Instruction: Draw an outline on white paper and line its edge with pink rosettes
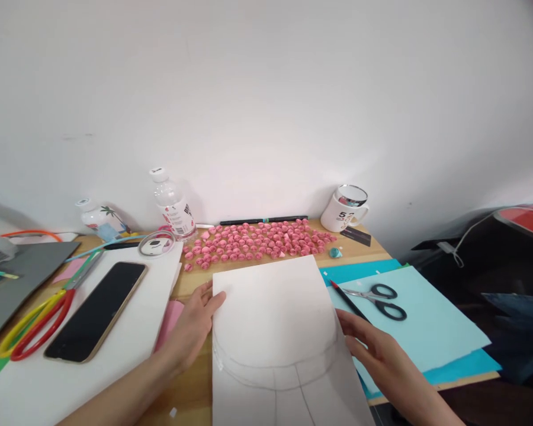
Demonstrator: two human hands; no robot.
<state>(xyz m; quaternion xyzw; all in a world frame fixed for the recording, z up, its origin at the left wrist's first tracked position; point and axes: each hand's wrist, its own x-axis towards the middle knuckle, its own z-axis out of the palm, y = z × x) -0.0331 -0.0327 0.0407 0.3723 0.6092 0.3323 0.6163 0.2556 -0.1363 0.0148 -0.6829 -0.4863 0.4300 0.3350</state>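
Note:
A stiff white sheet point(273, 313) with pencil lines is tilted up in front of me. Two curved lines cross its lower half, and straight lines run down from them. My left hand point(199, 319) grips its left edge, thumb on the front face and fingers partly hidden behind. At the right edge, my right hand point(368, 337) holds the sheet, its fingertips partly out of sight. Beyond the sheet's top edge lie several pink rolled paper coils point(257, 241) spread over the wooden table point(190, 284). A single teal coil point(335, 252) sits to their right.
Black-handled scissors point(384, 302) and a red-tipped pencil point(349, 302) rest on light blue paper point(439, 319) at right. A mug point(342, 210) and a bottle point(173, 207) stand by the wall. Leftward lie a phone point(98, 310) and red-and-yellow scissors point(48, 319).

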